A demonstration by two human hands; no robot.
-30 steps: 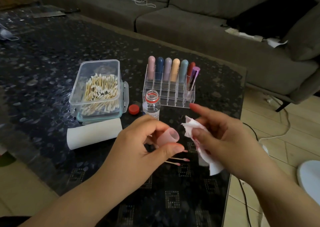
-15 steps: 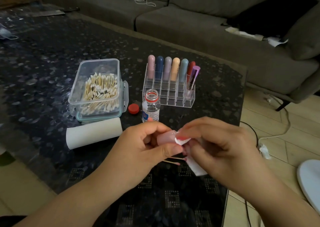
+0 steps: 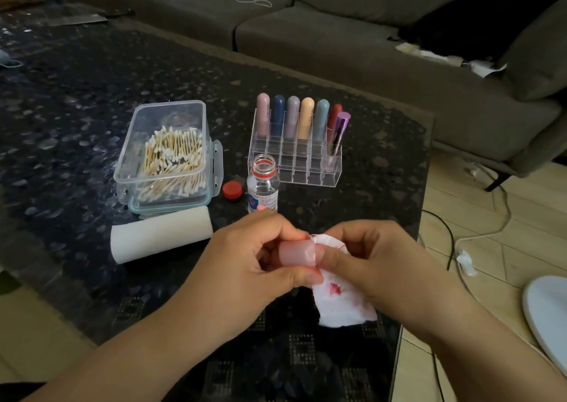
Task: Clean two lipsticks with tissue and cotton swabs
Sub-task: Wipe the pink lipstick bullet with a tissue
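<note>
Left hand (image 3: 245,266) holds pink cap (image 3: 297,253); right hand (image 3: 377,266) grips tissue (image 3: 340,303).

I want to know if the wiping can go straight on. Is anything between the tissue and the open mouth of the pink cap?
Nothing visible stands between them. The left hand holds the pink cap, and the right hand presses the stained tissue right against its open end.

Head camera looks forward-down, close above the table (image 3: 92,101), seemingly.
</note>
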